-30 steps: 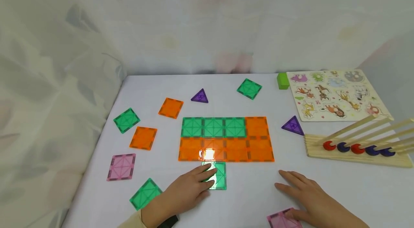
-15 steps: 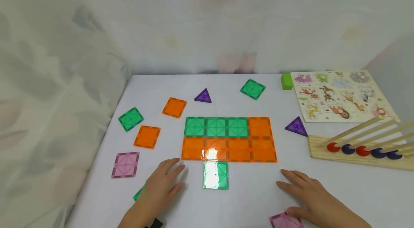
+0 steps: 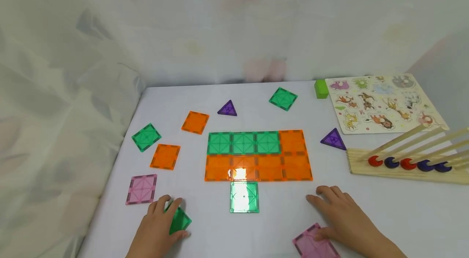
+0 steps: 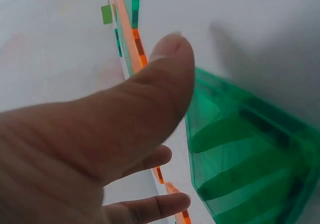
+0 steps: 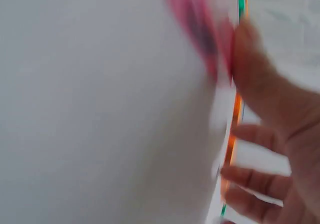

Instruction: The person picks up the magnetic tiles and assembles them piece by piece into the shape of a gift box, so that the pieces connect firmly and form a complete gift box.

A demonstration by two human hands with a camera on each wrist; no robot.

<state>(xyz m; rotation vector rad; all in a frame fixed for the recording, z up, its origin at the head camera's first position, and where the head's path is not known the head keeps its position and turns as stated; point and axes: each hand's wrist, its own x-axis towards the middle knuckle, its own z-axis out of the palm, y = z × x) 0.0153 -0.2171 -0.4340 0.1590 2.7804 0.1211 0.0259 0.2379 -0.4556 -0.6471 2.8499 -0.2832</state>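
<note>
Two pickups likely starting: left hand (image 3: 155, 225) spreading over green tile (image 3: 180, 221), right hand (image 3: 343, 217) thumbing pink tile (image 3: 316, 247), fingers apart; seemingly needing pinch.

The head view is bright and even, with white glare on a green tile (image 3: 244, 197) and the orange tile (image 3: 243, 167) beyond it. Both wrist views are dimmer, softly shadowed; the right one blurs the pink tile (image 5: 196, 27).

Head view high, forward-down; wrist views close along the fingers (image 4: 160, 202), orange tiles (image 3: 270, 168) in all
</note>
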